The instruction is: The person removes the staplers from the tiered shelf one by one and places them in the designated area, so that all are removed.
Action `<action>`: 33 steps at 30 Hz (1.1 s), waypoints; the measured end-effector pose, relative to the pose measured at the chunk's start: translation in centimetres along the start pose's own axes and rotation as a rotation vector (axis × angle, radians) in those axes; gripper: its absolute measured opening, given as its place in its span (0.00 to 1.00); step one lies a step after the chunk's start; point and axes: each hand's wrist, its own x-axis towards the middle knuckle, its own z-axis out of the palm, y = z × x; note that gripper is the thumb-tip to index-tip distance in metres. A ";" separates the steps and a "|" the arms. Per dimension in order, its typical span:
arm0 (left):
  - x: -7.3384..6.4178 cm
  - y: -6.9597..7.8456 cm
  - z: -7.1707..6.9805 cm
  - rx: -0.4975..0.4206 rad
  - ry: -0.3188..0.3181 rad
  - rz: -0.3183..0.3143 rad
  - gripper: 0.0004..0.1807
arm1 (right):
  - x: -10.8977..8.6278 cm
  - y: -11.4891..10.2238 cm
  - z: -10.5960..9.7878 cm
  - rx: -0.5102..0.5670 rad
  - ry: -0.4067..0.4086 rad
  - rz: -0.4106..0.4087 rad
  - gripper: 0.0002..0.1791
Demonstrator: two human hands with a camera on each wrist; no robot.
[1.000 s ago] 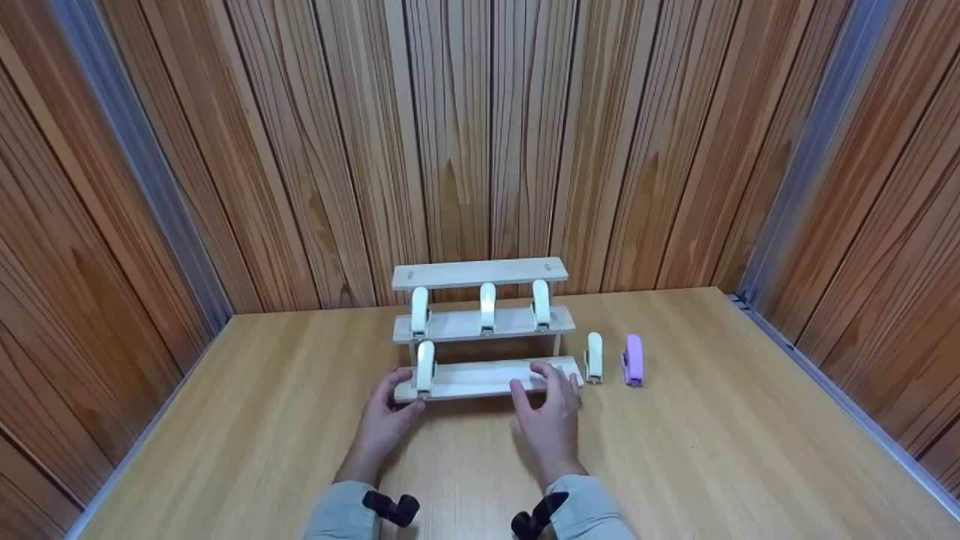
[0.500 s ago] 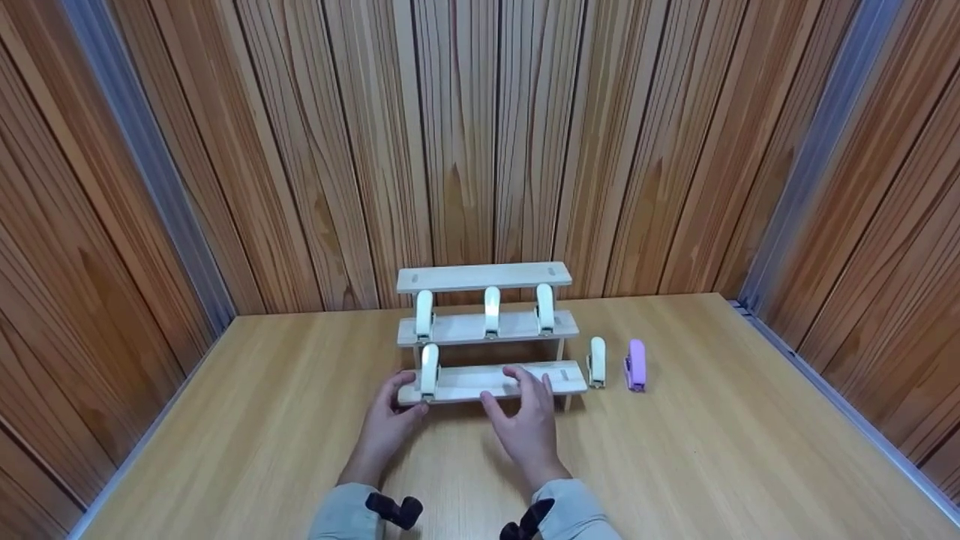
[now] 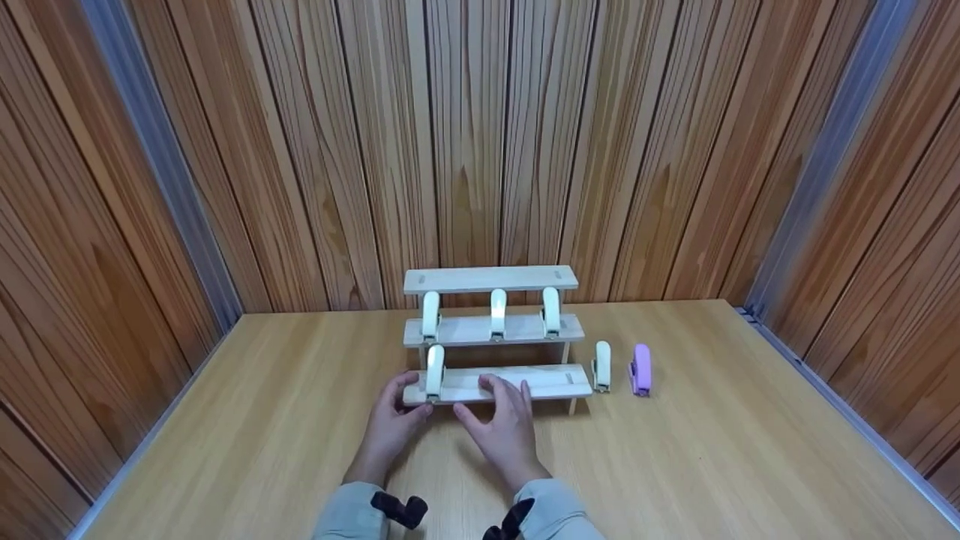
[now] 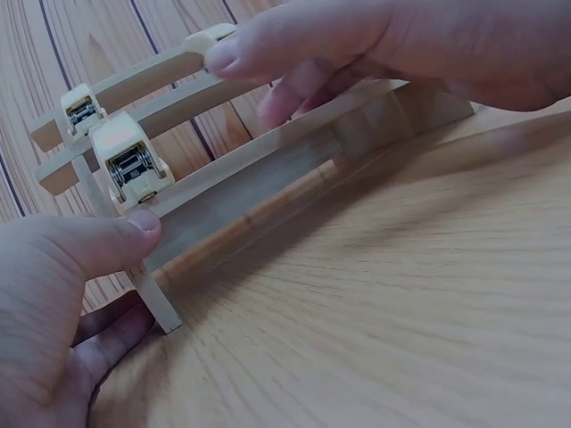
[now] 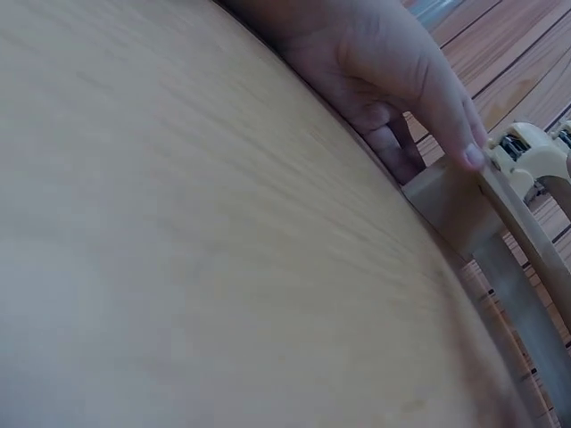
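Observation:
A three-tier wooden display rack (image 3: 547, 381) stands on the table. My left hand (image 3: 391, 424) grips the left end of its lowest shelf, with the thumb (image 4: 116, 242) at the front edge and the fingers round the side. Just beside the thumb, a cream stapler (image 3: 435, 373) stands on that shelf, its front end (image 4: 134, 165) facing the left wrist camera. My right hand (image 3: 501, 439) hovers at the middle of the lowest shelf, thumb and fingers spread, holding nothing; whether its fingertips touch the board is unclear. Three more cream staplers, including a middle one (image 3: 498, 315), stand on the second shelf.
Right of the rack, a cream stapler (image 3: 602, 366) and a purple stapler (image 3: 640, 370) stand on the wooden table (image 3: 712, 450). The top shelf (image 3: 491, 280) is bare. Wood-panelled walls (image 3: 465, 135) enclose the back and both sides.
My right hand has moved left along the lowest shelf, from its right end to the middle. The left hand stays at the left end. The whole view has shifted slightly.

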 end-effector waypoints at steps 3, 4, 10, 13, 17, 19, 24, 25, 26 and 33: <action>-0.1 -0.1 0.0 -0.001 0.004 -0.016 0.33 | 0.0 -0.3 0.5 -0.034 0.001 -0.021 0.32; -0.1 -0.1 0.0 0.001 0.002 -0.018 0.33 | 0.1 -0.4 0.7 -0.044 0.000 -0.024 0.32; -0.2 0.0 -0.1 0.012 -0.014 -0.008 0.34 | 0.4 -1.4 1.6 -0.091 -0.040 0.017 0.36; -0.1 0.0 -0.2 0.008 -0.015 -0.019 0.34 | 0.6 -2.0 1.9 -0.095 -0.067 0.052 0.37; -0.1 0.0 -0.4 -0.012 -0.019 -0.040 0.37 | 0.8 -2.6 2.4 -0.101 -0.088 0.084 0.37; 0.0 0.0 -0.5 -0.020 -0.020 -0.040 0.39 | 0.9 -2.8 2.6 -0.115 -0.083 0.089 0.36; 0.2 -0.1 -0.5 -0.053 -0.028 -0.048 0.43 | 1.2 -3.1 2.9 -0.143 -0.062 0.089 0.34; 0.2 0.0 -0.4 -0.063 -0.029 -0.053 0.44 | 1.2 -3.1 2.9 -0.144 -0.061 0.090 0.34; 0.3 -0.1 -0.4 -0.071 -0.030 -0.057 0.45 | 1.3 -3.1 3.0 -0.143 -0.059 0.089 0.34; 0.5 -0.1 -0.5 -0.096 -0.028 -0.050 0.51 | 1.4 -3.3 3.1 -0.143 -0.067 0.106 0.34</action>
